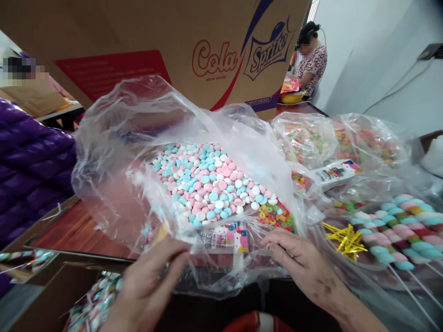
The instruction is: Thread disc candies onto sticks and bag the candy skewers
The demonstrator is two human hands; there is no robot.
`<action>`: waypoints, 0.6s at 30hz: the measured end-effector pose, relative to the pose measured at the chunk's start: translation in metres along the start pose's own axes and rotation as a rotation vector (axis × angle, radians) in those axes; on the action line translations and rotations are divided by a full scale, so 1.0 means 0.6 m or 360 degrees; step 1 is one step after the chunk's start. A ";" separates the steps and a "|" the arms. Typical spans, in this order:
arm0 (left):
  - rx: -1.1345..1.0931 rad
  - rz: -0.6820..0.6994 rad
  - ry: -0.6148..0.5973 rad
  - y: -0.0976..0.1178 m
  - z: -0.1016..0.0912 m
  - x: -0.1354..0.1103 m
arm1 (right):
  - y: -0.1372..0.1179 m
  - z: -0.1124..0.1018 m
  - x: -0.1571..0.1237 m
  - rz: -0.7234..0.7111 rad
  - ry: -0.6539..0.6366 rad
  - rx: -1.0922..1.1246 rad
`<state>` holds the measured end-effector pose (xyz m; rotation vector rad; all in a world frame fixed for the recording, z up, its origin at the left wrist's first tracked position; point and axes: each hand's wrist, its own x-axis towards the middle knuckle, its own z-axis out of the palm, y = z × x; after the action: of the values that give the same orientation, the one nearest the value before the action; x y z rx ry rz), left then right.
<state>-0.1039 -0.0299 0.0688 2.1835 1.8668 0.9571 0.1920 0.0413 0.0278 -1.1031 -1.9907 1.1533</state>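
A large clear plastic bag (107,124) lies spread open on the table, with pink, blue and white candy tablets (211,184) heaped in it. Small ring-shaped candies (275,214) in orange, green and red show at the heap's right. Printed cards (223,236) lie at the near side, under or behind the plastic. My left hand (150,272), slightly blurred, pinches the bag's near edge left of the cards. On the other side, my right hand (297,260) has its fingers closed on the plastic, close to the ring candies.
A big cardboard carton (138,27) stands behind the bag. To the right are bagged candies (311,138), a card stack (337,173), yellow twist ties (346,242) and twisted marshmallow sticks (401,230). An open box of wrapped candy (95,299) sits below left. A person (311,62) works behind.
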 end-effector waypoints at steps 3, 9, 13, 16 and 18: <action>0.0007 0.0222 -0.0275 0.031 0.092 0.044 | 0.003 -0.003 -0.010 0.0026 0.0040 -0.0020; 0.0313 0.0073 -0.0410 0.022 0.173 0.068 | 0.010 -0.011 -0.022 0.0014 0.0105 -0.0028; 0.0230 0.0070 -0.0355 0.010 0.174 0.061 | 0.014 -0.011 -0.018 0.0027 0.0095 -0.0013; 0.0112 0.0107 -0.0206 0.021 0.166 0.060 | 0.011 -0.009 -0.009 0.0064 0.0134 0.0015; -0.0058 0.0192 -0.0104 0.039 0.160 0.064 | 0.006 -0.007 -0.001 0.0137 0.0220 0.0051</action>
<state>-0.0320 0.0293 0.0182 2.2987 1.6933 0.9202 0.1968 0.0434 0.0266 -1.2280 -1.8293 1.1172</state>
